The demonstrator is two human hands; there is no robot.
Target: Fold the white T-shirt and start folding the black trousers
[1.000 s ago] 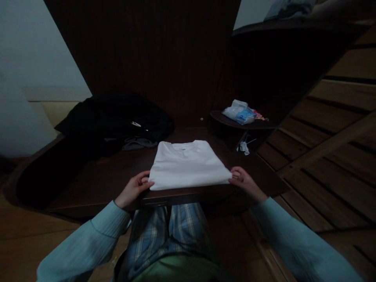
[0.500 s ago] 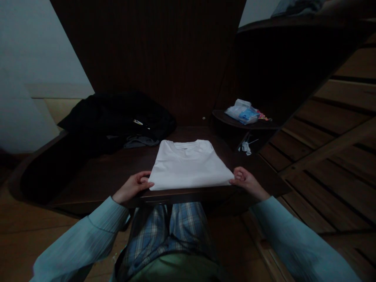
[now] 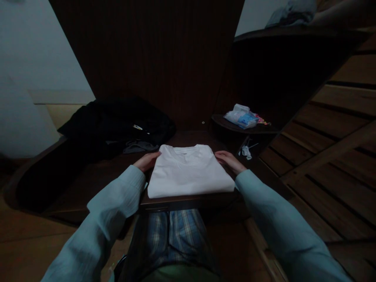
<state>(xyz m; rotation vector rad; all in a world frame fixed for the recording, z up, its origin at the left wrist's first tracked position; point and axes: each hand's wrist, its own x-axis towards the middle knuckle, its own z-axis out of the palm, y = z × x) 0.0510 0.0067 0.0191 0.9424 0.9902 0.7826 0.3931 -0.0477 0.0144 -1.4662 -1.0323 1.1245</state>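
Observation:
A folded white T-shirt [image 3: 189, 171] lies collar-away on a dark wooden table [image 3: 96, 182], close to its front edge. My left hand [image 3: 147, 161] rests against the shirt's far left side, fingers stretched along the fabric. At the far right side my right hand [image 3: 229, 160] lies the same way, fingers flat on the shirt's edge. Both sleeves are light blue.
A heap of black clothing [image 3: 117, 125] with a grey piece [image 3: 140, 147] sits at the back left of the table. A lower round shelf [image 3: 235, 126] at the right carries plastic packets [image 3: 242, 115]. A wooden slatted surface [image 3: 329, 156] runs along the right. My plaid-trousered legs [image 3: 173, 235] are under the table edge.
Both hands slid from the shirt's near corners forward along its sides to the far corners by the collar. The shirt stayed in place.

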